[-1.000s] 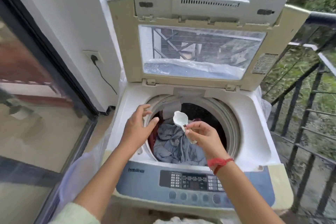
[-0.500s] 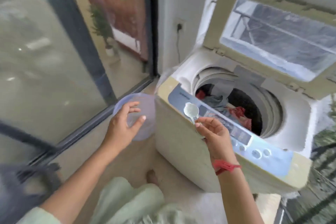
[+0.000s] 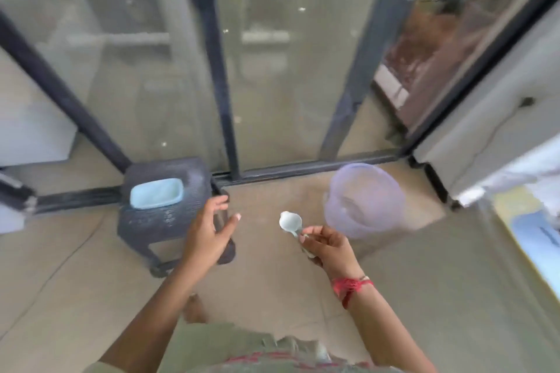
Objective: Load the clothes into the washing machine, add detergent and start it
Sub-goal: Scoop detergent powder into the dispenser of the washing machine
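Soft, even daylight fills my view, with only faint shadows on the floor (image 3: 91, 297). Motion blur smears everything; the left hand (image 3: 209, 233), right hand (image 3: 330, 247) and scoop (image 3: 291, 221) are least smeared. The glass doors (image 3: 288, 69) carry hazy pale reflections, and their frames (image 3: 215, 69) bow outward toward the edges.

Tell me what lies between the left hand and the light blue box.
Only the dark stool's top, which bears the box; the head view shows nothing else there.
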